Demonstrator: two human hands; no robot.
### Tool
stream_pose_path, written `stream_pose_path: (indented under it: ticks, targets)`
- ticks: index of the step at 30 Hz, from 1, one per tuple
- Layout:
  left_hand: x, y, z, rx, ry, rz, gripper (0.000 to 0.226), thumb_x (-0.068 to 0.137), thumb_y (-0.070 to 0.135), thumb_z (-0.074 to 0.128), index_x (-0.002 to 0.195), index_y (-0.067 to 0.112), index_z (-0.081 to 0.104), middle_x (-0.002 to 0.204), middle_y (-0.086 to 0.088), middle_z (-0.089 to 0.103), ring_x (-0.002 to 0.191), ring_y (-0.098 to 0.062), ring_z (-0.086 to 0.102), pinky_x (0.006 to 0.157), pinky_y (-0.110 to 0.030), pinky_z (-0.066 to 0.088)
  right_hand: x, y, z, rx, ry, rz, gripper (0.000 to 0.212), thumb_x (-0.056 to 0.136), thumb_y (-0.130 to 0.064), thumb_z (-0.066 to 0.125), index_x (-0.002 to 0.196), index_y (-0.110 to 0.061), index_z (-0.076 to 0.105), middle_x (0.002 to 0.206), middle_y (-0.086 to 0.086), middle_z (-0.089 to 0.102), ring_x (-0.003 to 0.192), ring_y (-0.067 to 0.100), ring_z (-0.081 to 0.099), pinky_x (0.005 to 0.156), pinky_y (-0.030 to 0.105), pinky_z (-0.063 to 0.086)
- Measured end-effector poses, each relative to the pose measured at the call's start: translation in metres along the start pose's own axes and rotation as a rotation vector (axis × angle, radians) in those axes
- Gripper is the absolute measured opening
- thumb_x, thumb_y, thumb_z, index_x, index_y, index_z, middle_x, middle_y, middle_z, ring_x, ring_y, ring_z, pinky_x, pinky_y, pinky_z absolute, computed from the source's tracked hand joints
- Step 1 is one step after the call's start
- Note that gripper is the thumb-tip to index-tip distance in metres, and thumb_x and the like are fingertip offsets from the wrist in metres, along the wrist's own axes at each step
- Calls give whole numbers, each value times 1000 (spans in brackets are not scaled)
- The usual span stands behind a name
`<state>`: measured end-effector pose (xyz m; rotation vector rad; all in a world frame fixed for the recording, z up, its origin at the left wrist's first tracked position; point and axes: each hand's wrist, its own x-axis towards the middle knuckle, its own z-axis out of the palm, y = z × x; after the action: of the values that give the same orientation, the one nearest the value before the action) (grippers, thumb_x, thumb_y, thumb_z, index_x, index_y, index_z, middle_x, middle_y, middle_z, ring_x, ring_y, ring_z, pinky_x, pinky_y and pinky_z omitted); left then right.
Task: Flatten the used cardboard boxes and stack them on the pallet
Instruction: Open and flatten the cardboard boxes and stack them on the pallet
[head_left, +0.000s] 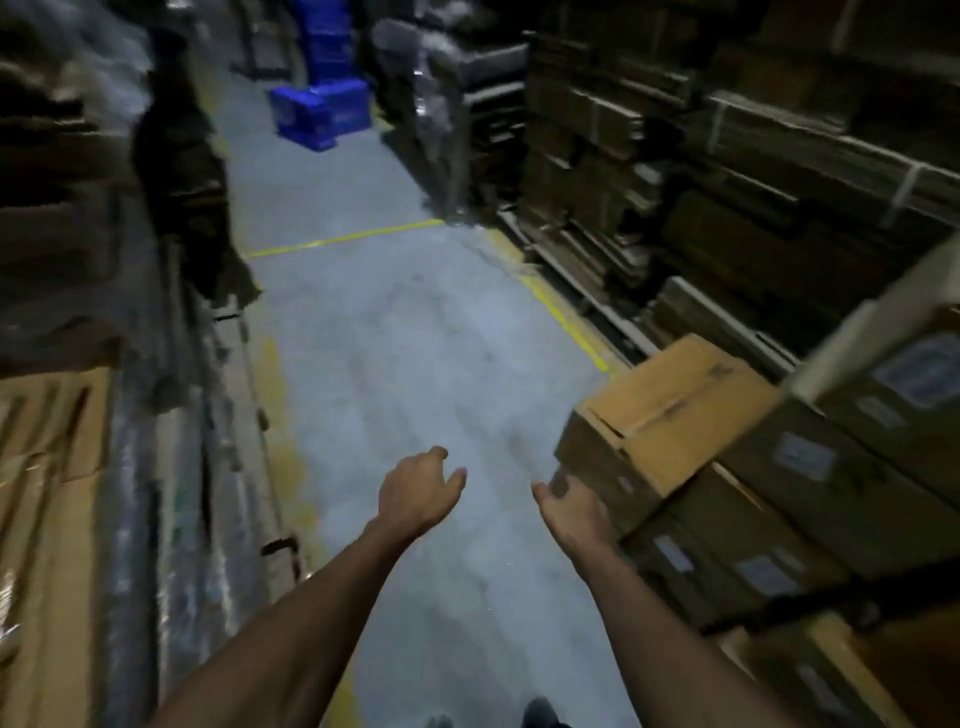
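A tan cardboard box (670, 410) with taped flaps sits on top of a stack of labelled boxes (810, 499) at the right. My right hand (574, 506) reaches toward its near lower corner with loosely curled fingers and holds nothing; whether it touches the box I cannot tell. My left hand (418, 491) hovers over the floor to the left, fingers relaxed and empty. Flattened cardboard (47, 519) lies stacked at the left edge. The view is dim and blurred.
A grey concrete aisle (395, 338) with yellow floor lines runs ahead. Tall piles of bundled flat cardboard (727, 171) line the right side. Dark wrapped stacks (176, 182) stand on the left. Blue plastic crates (322, 111) sit at the far end.
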<state>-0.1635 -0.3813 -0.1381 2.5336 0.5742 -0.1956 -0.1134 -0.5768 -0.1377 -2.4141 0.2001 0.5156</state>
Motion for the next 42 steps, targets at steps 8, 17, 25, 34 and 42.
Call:
stream_pose_path:
  ticks: [8, 17, 25, 34, 42]
  targets:
    - [77, 158, 68, 32, -136, 179, 56, 100, 49, 46, 144, 14, 47, 142, -8, 56, 128, -29, 54, 101, -39, 46, 86, 82, -109, 149, 125, 173, 68, 94, -60, 54, 145, -15, 47, 147, 9, 50, 136, 34, 44, 111, 49, 38]
    - [189, 245, 117, 129, -203, 191, 56, 98, 53, 46, 134, 11, 52, 134, -13, 60, 121, -35, 57, 95, -43, 51, 188, 126, -155, 203, 126, 390, 63, 84, -66, 54, 128, -21, 59, 129, 8, 62, 123, 34, 54, 103, 47, 45]
    - [343, 273, 186, 183, -353, 263, 53, 93, 56, 53, 117, 10, 59, 114, -15, 67, 102, -36, 63, 84, -45, 54, 298, 139, -129, 317, 169, 653, 60, 87, -65, 57, 129, -21, 61, 131, 8, 62, 123, 33, 55, 100, 40, 45]
    - [473, 264, 294, 333, -497, 254, 73, 85, 66, 62, 128, 9, 48, 128, -12, 57, 115, -33, 57, 91, -50, 52, 408, 212, -56, 429, 175, 873, 106, 52, -95, 42, 113, -12, 68, 107, 9, 71, 100, 31, 67, 91, 45, 54]
    - [521, 222, 357, 85, -729, 103, 101, 69, 67, 79, 143, 17, 32, 136, -9, 55, 121, -35, 55, 98, -50, 51, 442, 230, -40, 594, 206, 736, 23, 90, -43, 72, 81, -26, 61, 85, -8, 65, 88, 16, 63, 91, 36, 51]
